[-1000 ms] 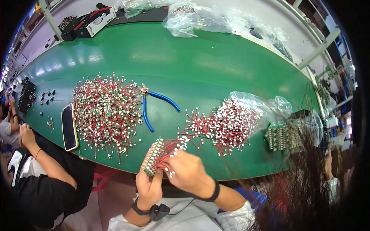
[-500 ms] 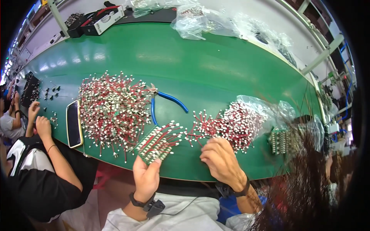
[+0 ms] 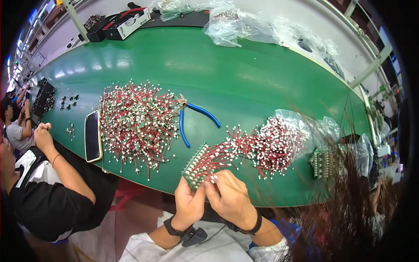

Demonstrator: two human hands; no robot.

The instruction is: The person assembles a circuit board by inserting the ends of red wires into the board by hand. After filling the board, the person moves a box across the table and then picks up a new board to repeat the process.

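My left hand [image 3: 190, 204] grips the lower end of a green circuit board panel [image 3: 195, 169] between thumb and fingers. Rows of white connectors line the panel, and red wires with white plugs fan out from it to the right. My right hand [image 3: 230, 197] is pinched at the panel's lower right edge, where a white plug shows at the fingertips; the rest of that wire is hidden. Right of the panel lies a heap of red wires with white plugs [image 3: 279, 146], touching the panel's wire ends. Blue-handled cutters [image 3: 182, 124] lie open beyond the panel.
A large pile of small wired boards [image 3: 137, 124] lies to the left, beside a phone [image 3: 92, 136]. Stacked panels [image 3: 325, 163] and a plastic bag [image 3: 327, 131] are at the right. A co-worker's arm [image 3: 70, 174] rests at the left edge. Boxes [image 3: 126, 26] stand far back.
My right hand has moved left from the wire heap to the panel and my left hand. The left hand and panel have shifted slightly right, and the panel has turned.
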